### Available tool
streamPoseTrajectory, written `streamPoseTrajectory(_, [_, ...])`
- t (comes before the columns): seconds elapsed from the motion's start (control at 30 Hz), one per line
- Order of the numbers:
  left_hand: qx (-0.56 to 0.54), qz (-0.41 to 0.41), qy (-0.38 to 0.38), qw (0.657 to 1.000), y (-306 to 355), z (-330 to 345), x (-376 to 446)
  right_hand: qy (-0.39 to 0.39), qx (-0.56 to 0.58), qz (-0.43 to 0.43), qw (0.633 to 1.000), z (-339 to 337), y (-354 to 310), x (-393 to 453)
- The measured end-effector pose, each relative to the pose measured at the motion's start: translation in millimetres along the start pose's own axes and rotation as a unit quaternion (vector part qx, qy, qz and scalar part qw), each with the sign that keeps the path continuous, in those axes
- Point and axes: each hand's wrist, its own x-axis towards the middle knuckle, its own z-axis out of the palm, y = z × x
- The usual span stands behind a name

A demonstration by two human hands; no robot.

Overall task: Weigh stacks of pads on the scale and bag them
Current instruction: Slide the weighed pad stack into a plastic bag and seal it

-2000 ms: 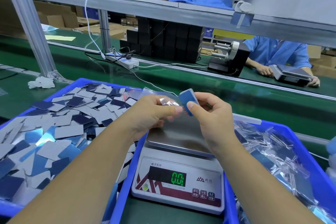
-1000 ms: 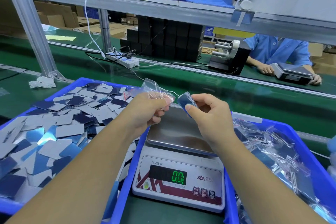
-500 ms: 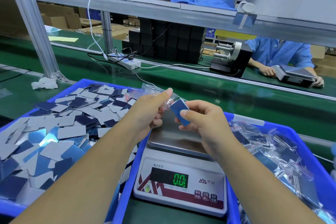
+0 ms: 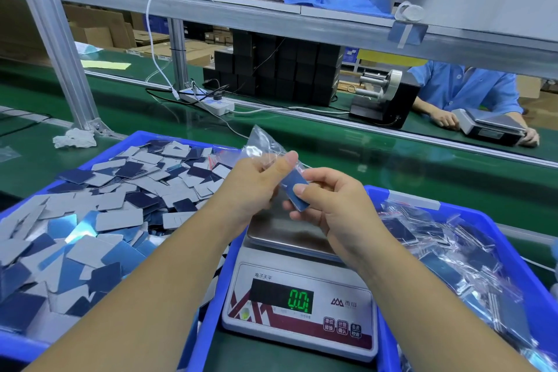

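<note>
My right hand (image 4: 332, 208) pinches a small stack of blue pads (image 4: 295, 192) above the steel platter of the scale (image 4: 299, 308), whose display reads 0.0. My left hand (image 4: 256, 184) pinches a clear plastic bag (image 4: 262, 145) right beside the stack, its mouth against the stack's upper end. Whether the stack's top is inside the bag, I cannot tell. Nothing lies on the platter.
A blue bin (image 4: 114, 145) on the left is full of loose grey and blue pads. A blue bin (image 4: 495, 220) on the right holds several filled bags. Beyond are a green conveyor belt (image 4: 332, 142), a power strip (image 4: 208, 103) and another worker (image 4: 465, 93) at a second scale.
Both hands have drawn together over the scale. The pad stack has tilted and moved up against the bag's mouth; the bag now stands up behind my left thumb.
</note>
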Motion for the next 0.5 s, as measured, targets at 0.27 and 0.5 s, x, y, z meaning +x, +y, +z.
streamPoseTrajectory(0.27, [-0.063,-0.049,-0.113,0.990,2.5,-3.7,-3.6,0.048,0.019,-0.023,0.998,-5.3,-5.0,1.0])
streamPoseTrajectory(0.5, [-0.132,-0.021,-0.033,0.990,5.4,-0.8,-3.2,0.021,0.032,-0.030,0.999,-5.9,-4.8,3.0])
